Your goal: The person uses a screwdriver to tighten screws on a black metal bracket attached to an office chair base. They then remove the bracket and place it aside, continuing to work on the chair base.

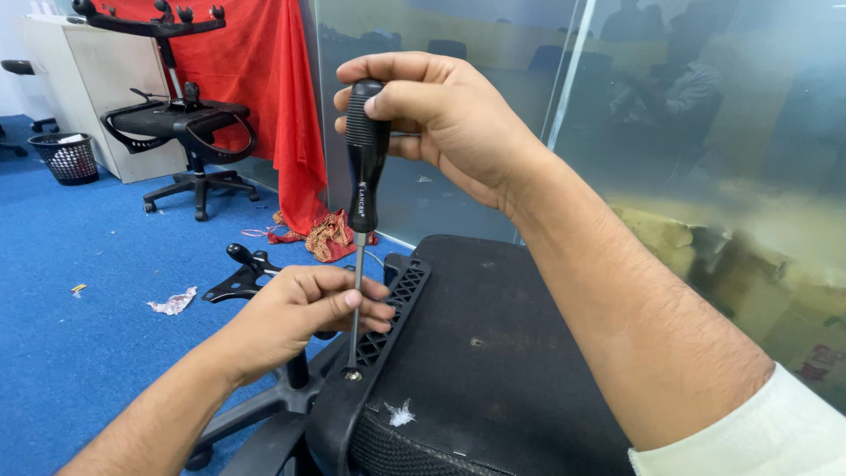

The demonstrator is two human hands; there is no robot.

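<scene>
The black-handled screwdriver (364,167) is held near vertical, tip down on a screw (352,375) in the black chair seat's underside (493,353). Its handle is gripped by the right hand (441,115); its shaft is pinched by the left hand (304,308). A blue carpet (79,335) lies below.

Red cloth (286,97), wastebasket (67,158), second office chair (181,123).

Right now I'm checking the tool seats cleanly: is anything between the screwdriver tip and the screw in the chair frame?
Nothing visible. The screwdriver stands upright, its shaft running straight down to the screw in the black chair frame. The left hand steadies the shaft beside it; the right hand holds the handle.
</scene>
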